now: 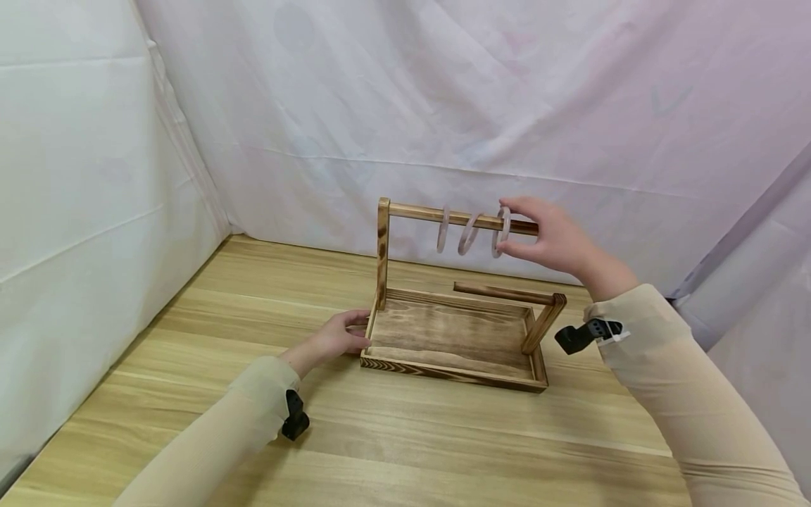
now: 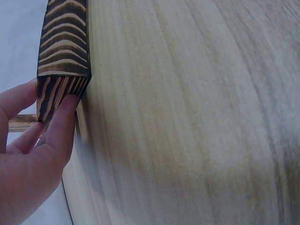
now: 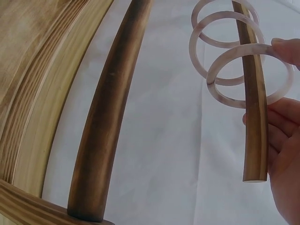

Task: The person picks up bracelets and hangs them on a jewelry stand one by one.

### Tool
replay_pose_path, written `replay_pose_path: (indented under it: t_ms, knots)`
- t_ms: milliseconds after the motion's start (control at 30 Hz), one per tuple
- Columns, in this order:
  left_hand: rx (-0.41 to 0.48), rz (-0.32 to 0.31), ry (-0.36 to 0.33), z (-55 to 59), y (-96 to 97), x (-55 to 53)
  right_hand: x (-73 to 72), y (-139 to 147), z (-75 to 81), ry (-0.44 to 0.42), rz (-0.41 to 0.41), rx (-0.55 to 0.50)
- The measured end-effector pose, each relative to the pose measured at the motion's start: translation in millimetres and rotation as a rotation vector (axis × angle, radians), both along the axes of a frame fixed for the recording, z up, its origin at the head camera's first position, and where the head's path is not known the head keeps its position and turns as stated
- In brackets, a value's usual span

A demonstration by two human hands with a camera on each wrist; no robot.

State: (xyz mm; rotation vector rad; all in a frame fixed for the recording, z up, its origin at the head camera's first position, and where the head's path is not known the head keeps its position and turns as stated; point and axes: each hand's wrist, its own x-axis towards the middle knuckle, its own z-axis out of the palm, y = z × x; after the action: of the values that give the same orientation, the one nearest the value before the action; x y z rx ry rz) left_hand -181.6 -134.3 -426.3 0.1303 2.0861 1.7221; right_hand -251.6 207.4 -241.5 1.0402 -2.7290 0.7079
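A wooden bangle stand (image 1: 443,378) has a tray base and two bars at different heights. Its taller bar (image 1: 412,211) carries three pale, translucent bangles. My right hand (image 1: 554,236) pinches the rightmost bangle (image 1: 506,224) between thumb and fingers, near the bar's free end; in the right wrist view that bangle encircles the bar (image 3: 255,140). Farther along hang the middle bangle (image 1: 463,244) and the left bangle (image 1: 440,243), apart from my fingers. At the tray's left end, my left hand (image 1: 329,339) holds the short side, thumb and fingers against the wood (image 2: 58,93).
The lower bar (image 1: 500,292), on a short post at the tray's right end, carries no bangle. Beneath the stand is a wood-grain table (image 1: 412,451). White cloth (image 1: 380,91) hangs behind and along the sides. Both sleeves bear a small black wrist camera (image 1: 579,338).
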Motion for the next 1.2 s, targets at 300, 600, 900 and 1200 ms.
replay_pose_path:
  t_ms: [300, 600, 900, 1200]
  knots:
    - [-0.021, -0.002, -0.003, 0.2, 0.4, 1.5, -1.2, -0.9, -3.2, -0.026, -0.043, 0.052]
    - [-0.009, -0.009, -0.005, 1.3, -0.5, 3.0, -0.1, -1.3, -4.7, 0.016, -0.060, 0.152]
    - [-0.003, -0.005, 0.001, 0.0, 0.0, 1.0, 0.5, -2.7, -4.1, 0.020, -0.073, 0.166]
    - [-0.011, -0.014, 0.017, -0.3, -0.7, -0.4, -0.8, -3.2, -4.3, 0.016, -0.078, 0.167]
